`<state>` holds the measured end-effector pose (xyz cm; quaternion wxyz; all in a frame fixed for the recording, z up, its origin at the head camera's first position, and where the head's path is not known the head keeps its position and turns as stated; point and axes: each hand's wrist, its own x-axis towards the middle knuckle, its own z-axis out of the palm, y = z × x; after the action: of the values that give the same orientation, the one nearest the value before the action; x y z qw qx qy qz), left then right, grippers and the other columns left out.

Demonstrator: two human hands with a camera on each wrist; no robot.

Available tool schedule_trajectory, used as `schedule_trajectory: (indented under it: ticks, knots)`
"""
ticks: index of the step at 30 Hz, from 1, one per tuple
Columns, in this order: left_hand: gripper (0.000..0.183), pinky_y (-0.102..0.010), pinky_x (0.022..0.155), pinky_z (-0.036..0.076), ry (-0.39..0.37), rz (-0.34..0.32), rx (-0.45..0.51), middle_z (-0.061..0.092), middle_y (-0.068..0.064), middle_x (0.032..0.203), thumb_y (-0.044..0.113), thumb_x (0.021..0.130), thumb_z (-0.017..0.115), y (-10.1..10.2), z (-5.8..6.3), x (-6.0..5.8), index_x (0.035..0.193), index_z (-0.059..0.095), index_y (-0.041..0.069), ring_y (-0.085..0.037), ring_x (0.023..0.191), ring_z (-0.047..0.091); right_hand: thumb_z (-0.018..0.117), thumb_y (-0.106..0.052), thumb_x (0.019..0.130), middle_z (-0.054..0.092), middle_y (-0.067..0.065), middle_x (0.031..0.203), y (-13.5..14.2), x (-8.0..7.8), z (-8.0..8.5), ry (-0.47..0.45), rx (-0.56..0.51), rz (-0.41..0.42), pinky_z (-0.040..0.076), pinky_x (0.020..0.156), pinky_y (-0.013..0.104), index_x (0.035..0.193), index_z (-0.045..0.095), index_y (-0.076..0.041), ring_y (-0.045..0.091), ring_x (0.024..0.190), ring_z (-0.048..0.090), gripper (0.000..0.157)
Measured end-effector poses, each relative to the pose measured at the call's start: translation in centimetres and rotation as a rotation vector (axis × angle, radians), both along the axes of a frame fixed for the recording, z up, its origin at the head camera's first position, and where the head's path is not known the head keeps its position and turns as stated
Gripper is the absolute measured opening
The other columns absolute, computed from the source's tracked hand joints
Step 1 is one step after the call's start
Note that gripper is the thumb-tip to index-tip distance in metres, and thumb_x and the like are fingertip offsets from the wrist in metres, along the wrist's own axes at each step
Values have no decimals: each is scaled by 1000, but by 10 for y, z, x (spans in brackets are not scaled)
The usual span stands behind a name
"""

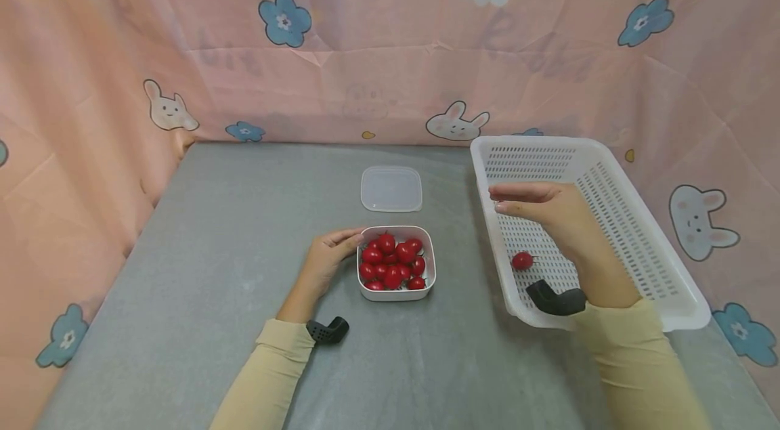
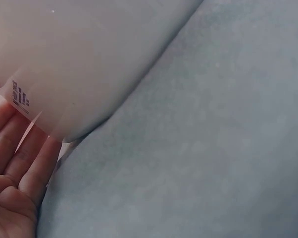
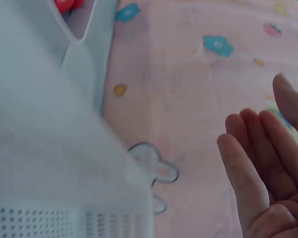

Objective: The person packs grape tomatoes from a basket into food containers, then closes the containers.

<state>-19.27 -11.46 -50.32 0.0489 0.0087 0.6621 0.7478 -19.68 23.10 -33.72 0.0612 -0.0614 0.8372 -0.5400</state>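
A white box [image 1: 396,296] filled with red cherry tomatoes [image 1: 393,274] stands on the table in the head view. My left hand [image 1: 326,257] is at the left side of this box, fingertips touching near its upper left corner. In the left wrist view the straight fingers [image 2: 25,153] lie against the box wall [image 2: 89,64], beside some purple print. Above the white perforated basket [image 1: 652,220] hovers my right hand [image 1: 560,213], its fingers extended, thumb apart and nothing between them. One cherry tomato [image 1: 522,261] lies in the basket, left of my right wrist.
Behind the box, a translucent lid [image 1: 391,189] lies flat on the grey table [image 1: 244,213]. The basket's raised rim [image 1: 496,247] runs along the right part of the table. A pink patterned cloth [image 1: 365,78] hangs around the back and sides.
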Motion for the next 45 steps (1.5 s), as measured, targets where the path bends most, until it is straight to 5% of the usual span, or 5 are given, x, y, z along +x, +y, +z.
schedule_trajectory:
  ticks: [10, 17, 26, 40, 45]
  knots:
    - [37, -21, 85, 55, -46, 7, 0, 76, 2, 103, 14, 93, 68, 1, 1, 0, 119, 66, -12, 0, 90, 69, 74, -22, 90, 71, -27, 103, 41, -24, -21, -87, 82, 95, 45, 91, 12, 125, 68, -5, -9, 104, 63, 40]
    - [33, -21, 85, 55, -66, 12, -16, 76, 4, 102, 9, 93, 66, 3, 3, 0, 119, 65, -12, 0, 90, 69, 74, -31, 90, 72, -21, 111, 68, -37, -39, -223, 160, 111, 30, 112, 67, 132, 62, -3, -9, 104, 59, 52]
    - [33, -22, 85, 55, -66, 16, -21, 76, 2, 104, 10, 93, 68, 3, 2, 1, 119, 67, -10, -1, 91, 68, 73, -20, 90, 67, 13, 130, 81, -47, -53, -317, 274, 329, 40, 111, 56, 129, 64, 0, -1, 109, 65, 45]
    - [32, -21, 84, 55, -61, 32, -37, 75, 8, 97, 8, 93, 67, 2, 4, 1, 118, 66, -11, 0, 89, 68, 79, -22, 84, 70, 13, 125, 89, -56, -75, -502, 323, 383, 37, 112, 59, 128, 65, -1, 16, 114, 68, 51]
    - [32, -21, 85, 55, -63, 34, -33, 76, 5, 100, 8, 93, 67, 3, 5, 1, 119, 66, -11, 0, 89, 69, 80, -20, 82, 71, 13, 123, 88, -55, -78, -543, 335, 386, 48, 106, 44, 125, 68, -2, 16, 109, 69, 48]
